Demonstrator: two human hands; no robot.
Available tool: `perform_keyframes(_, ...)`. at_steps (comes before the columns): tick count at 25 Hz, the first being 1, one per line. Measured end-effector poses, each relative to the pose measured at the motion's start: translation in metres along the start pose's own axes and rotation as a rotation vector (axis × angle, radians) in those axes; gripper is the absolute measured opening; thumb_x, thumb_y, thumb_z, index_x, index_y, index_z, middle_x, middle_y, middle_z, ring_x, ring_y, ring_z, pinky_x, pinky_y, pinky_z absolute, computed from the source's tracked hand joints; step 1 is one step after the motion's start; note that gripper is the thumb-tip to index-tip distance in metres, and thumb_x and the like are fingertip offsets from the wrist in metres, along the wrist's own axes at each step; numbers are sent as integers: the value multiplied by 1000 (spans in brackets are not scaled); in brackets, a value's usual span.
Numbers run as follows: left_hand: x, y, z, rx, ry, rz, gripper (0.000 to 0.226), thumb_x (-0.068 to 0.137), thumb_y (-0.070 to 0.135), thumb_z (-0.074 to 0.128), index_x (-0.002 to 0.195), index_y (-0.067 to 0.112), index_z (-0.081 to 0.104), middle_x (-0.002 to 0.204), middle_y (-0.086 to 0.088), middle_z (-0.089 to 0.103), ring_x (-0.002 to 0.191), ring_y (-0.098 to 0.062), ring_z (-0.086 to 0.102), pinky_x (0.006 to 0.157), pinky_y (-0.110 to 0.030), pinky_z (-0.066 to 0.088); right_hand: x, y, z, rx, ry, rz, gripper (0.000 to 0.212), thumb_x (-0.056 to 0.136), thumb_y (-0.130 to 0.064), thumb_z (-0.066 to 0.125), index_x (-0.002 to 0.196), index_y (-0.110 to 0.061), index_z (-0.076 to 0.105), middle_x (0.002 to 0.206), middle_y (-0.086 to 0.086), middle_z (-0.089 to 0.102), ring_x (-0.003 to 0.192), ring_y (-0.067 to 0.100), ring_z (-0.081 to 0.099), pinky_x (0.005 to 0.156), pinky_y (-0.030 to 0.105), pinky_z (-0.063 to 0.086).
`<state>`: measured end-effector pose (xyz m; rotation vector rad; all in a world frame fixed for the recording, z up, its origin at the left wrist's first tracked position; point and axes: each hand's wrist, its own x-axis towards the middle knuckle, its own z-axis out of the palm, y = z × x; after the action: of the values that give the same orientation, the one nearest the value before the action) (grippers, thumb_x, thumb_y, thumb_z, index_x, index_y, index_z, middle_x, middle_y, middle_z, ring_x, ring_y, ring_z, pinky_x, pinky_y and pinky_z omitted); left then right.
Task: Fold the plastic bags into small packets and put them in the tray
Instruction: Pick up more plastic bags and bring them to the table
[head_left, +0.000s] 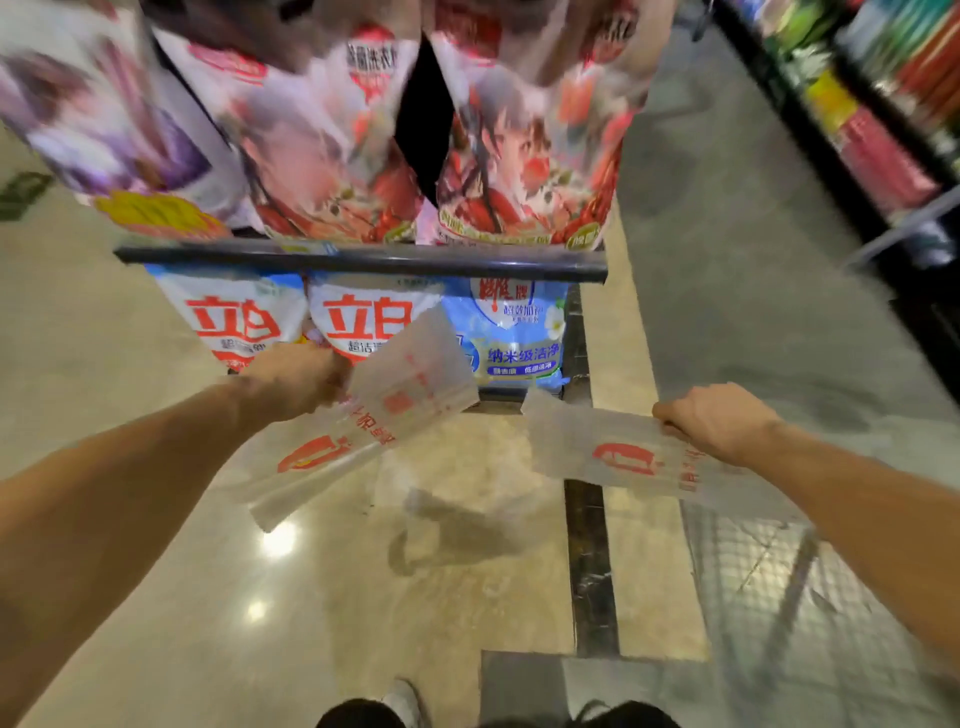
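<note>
I hold one clear plastic bag with red print in each hand, in front of a shop display. My left hand (296, 382) grips the middle of a flat bag (363, 415) that slants from lower left to upper right. My right hand (719, 421) grips the edge of a second bag (608, 457), folded into a long strip that points left. The two bags are apart, with bare floor between them. No tray is in view.
A display rack with a dark bar (358, 260) stands ahead, hung with detergent pouches (358, 322) above and below it. Stocked shelves (883, 104) line the right side. A wire mesh surface (769, 582) lies at lower right. The floor is glossy tile.
</note>
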<state>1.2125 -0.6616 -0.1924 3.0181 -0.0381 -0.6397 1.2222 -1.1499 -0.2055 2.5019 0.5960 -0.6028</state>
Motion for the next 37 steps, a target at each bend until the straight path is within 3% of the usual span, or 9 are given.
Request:
perform_keyframes(5, -140, -17, -193, -7, 34, -12, 18, 87, 20, 68, 71, 27, 62, 79, 6, 73, 63, -14, 70, 70, -29, 59, -111, 37, -211, 69, 112, -32, 12, 105, -29, 46, 110, -28, 58, 104, 4, 69, 93, 30, 67, 70, 33, 43)
perform_keyframes(11, -295, -43, -359, 12, 69, -178, 13, 94, 18, 64, 82, 24, 65, 85, 7, 69, 65, -10, 68, 54, -19, 48, -201, 46, -409, 146, 234, -190, 14, 101, -24, 50, 108, -25, 63, 107, 2, 71, 86, 27, 60, 66, 28, 43)
perform_keyframes(15, -391, -69, -423, 34, 203, -339, 11, 94, 21, 63, 84, 26, 63, 84, 7, 71, 66, -11, 70, 69, -29, 60, -234, 14, -506, 335, 192, -328, 36, 83, -60, 42, 95, -35, 66, 93, -3, 64, 96, 29, 61, 66, 23, 38)
perform_keyframes(18, -459, -98, -467, 79, 336, -492, 4, 94, 25, 66, 89, 26, 65, 95, -5, 70, 80, -27, 70, 75, -34, 57, -257, -41, -568, 207, 274, -529, 34, 83, -57, 46, 91, -30, 64, 83, -7, 61, 89, 23, 61, 63, 24, 39)
perform_keyframes(22, -529, -135, -495, 107, 428, -590, 9, 96, 26, 63, 99, 20, 67, 93, -8, 61, 80, -32, 60, 70, -34, 47, -297, -129, -640, -188, 431, -735, 5, 91, -22, 57, 93, -20, 62, 83, 1, 62, 79, 27, 57, 67, 32, 46)
perform_keyframes(28, -617, -197, -478, 49, 368, -567, 7, 94, 24, 65, 92, 20, 71, 85, -2, 66, 79, -29, 65, 69, -35, 52, -341, -271, -737, -205, 705, -1049, 5, 99, -23, 57, 98, -28, 56, 104, -5, 72, 90, 19, 68, 73, 27, 45)
perform_keyframes(32, -682, -265, -455, -225, 225, -547, 14, 93, 16, 72, 92, 27, 81, 73, 14, 72, 66, -9, 70, 69, -38, 64, -357, -389, -784, -31, 822, -1085, 35, 97, -33, 68, 124, -25, 47, 99, -1, 71, 94, 26, 68, 75, 38, 52)
perform_keyframes(35, -736, -317, -433, -474, 251, -602, 11, 95, 19, 71, 93, 22, 81, 91, 5, 80, 87, -19, 76, 73, -40, 64, -364, -475, -813, 47, 893, -1133, 92, 93, -40, 73, 161, -24, 14, 94, 5, 73, 88, 28, 69, 76, 42, 55)
perform_keyframes(37, -770, -349, -416, -644, 273, -639, 18, 102, 18, 64, 98, 16, 81, 92, 5, 81, 92, -24, 77, 68, -39, 64, -371, -529, -832, 49, 905, -1213, 88, 93, -41, 72, 161, -24, 18, 95, 6, 73, 90, 28, 68, 75, 40, 50)
